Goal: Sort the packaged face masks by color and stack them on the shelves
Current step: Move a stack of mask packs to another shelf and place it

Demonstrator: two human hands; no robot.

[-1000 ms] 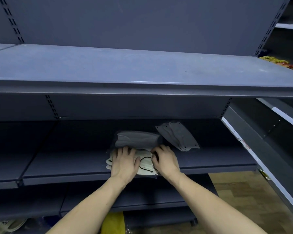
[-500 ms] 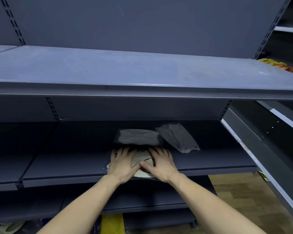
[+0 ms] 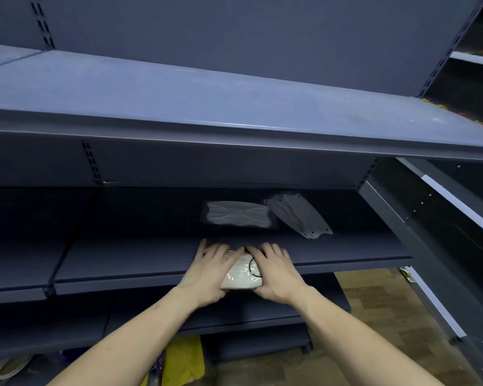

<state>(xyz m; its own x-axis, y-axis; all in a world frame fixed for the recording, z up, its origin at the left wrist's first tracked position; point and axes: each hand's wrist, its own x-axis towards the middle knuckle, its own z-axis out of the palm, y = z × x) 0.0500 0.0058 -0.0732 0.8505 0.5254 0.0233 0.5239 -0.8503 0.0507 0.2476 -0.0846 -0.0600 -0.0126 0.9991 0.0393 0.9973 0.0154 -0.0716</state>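
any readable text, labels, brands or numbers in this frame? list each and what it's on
None can be read.
White mask pack between the left hand and right hand: no print shows.
Grey mask pack and grey mask stack: no print shows.
Strip on the right-hand shelf edge: blank.
Yellow bag below: no lettering visible.

the shelves [image 3: 156, 263] look like painted metal, matt dark blue-grey, with the upper shelf [image 3: 207, 107] a bit dusty and scuffed on top and a faint sheen along its front lip. white mask pack [image 3: 241, 275] at centre is in clear glossy plastic wrap that catches the light. the grey mask pack [image 3: 239, 217] behind it looks like soft matt cloth inside a see-through sleeve, same for the grey stack [image 3: 299, 218] to its right. floor [image 3: 374, 307] at lower right looks like worn wood-pattern planks, fairly dull
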